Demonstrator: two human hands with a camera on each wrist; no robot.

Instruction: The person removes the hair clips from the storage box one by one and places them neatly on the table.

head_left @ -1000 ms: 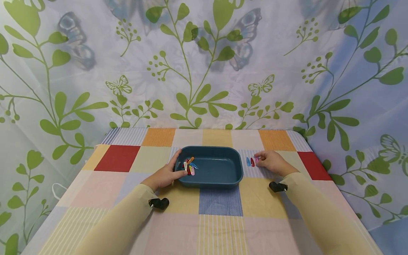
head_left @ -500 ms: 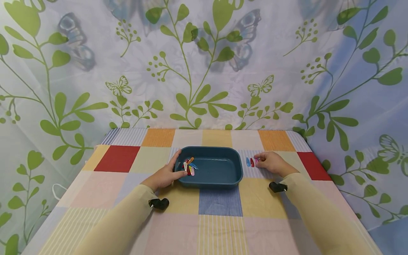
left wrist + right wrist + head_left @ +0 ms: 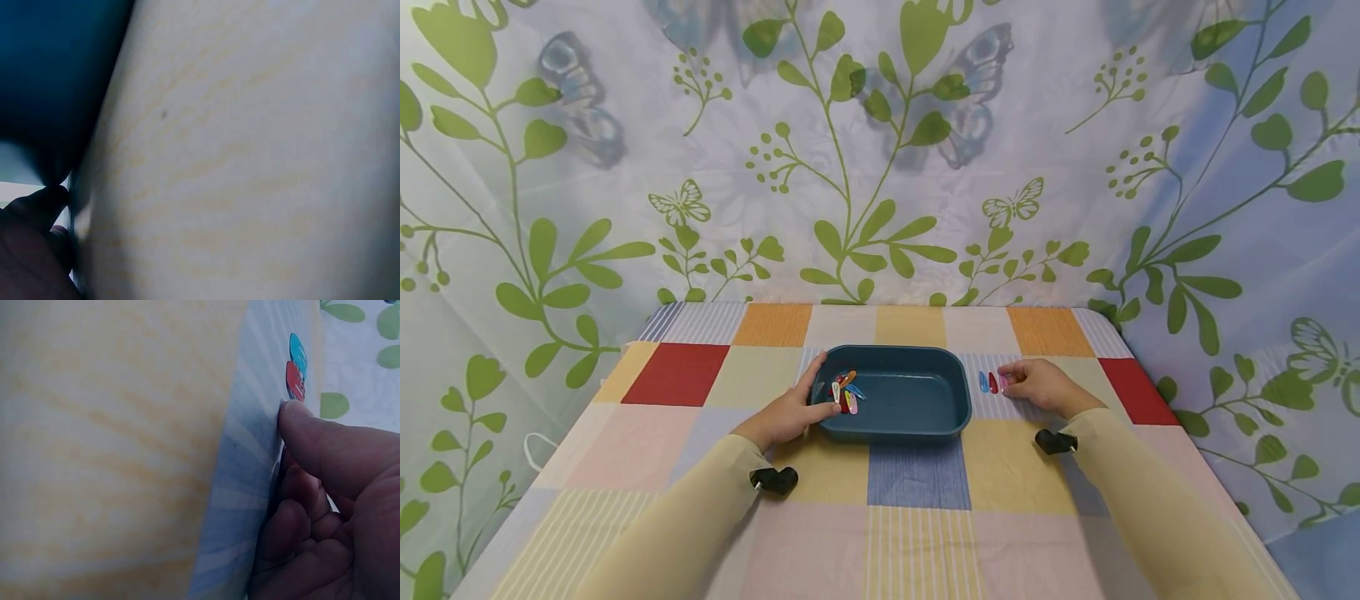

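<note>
A dark teal plastic tub (image 3: 917, 435) stands on the table, with several colourful snap hair clips (image 3: 848, 393) heaped in its left end. My left hand (image 3: 782, 415) holds the tub's left end, thumb at the near rim and fingers along the outer side. To the right of the tub lie a blue hair clip (image 3: 983, 382) and a red hair clip (image 3: 993, 382), side by side on the cloth. Beside them my right hand (image 3: 1043, 387) pinches a pink hair clip (image 3: 1004, 382) at the tabletop; the fingers partly hide it. In the right wrist view, the thumb (image 3: 312, 434) covers that clip.
A patchwork-patterned cloth (image 3: 917, 475) covers the table. Behind it hangs a curtain (image 3: 880, 167) printed with leaves and butterflies. A white cord loop (image 3: 535, 450) shows past the table's left edge.
Hardly anything differs. The left hand stays on the tub, and the right hand stays at the pink hair clip with only a very slight shift.
</note>
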